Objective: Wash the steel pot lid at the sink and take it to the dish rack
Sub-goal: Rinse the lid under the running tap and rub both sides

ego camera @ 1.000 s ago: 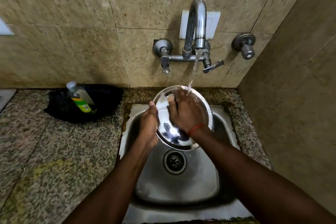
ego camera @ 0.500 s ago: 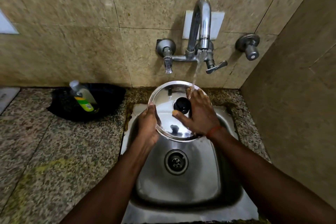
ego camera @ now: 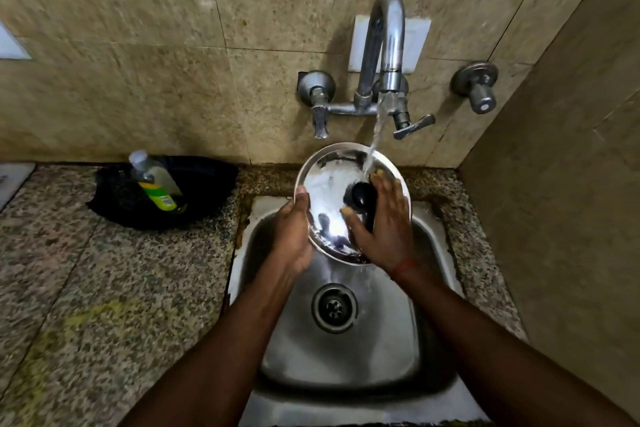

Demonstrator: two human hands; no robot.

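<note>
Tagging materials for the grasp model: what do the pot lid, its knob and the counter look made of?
The pot lid: polished steel, seemingly; mirror reflections and bright glare under the water. The knob: dark, glossy, probably plastic; one soft highlight, not certain. The counter: speckled stone, likely granite, with a dull polish; mottled grain throughout.

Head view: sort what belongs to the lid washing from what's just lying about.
In the job: steel pot lid, left hand, right hand, tap, running water, sink.
Lying about: green-labelled bottle, black tray, wall valve.
</note>
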